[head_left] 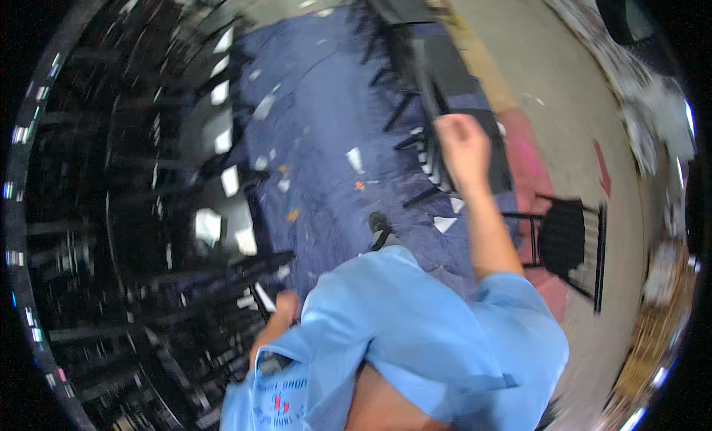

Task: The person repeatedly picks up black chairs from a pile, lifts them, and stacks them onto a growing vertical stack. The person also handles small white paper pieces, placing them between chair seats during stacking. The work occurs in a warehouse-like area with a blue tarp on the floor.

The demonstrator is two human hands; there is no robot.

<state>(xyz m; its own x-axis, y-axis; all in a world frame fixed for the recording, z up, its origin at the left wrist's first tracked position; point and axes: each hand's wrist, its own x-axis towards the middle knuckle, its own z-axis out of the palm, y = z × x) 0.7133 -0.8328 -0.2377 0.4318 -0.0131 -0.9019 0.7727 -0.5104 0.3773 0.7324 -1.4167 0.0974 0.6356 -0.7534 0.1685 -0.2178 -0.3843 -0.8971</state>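
My right hand reaches forward, its fingers curled in and no object visible in them. It overlaps the row of black chairs on the right in the picture; whether it touches one I cannot tell. Low on the left hangs my left hand, beside the dark stacked furniture. Its fingers are smeared by motion, and I cannot make out anything held. Light-blue sleeves cover both upper arms.
A blue floor covering strewn with white scraps runs ahead between the furniture. One of my shoes shows on it. At the right, a single black chair stands by a pink strip; stacked goods line the far right.
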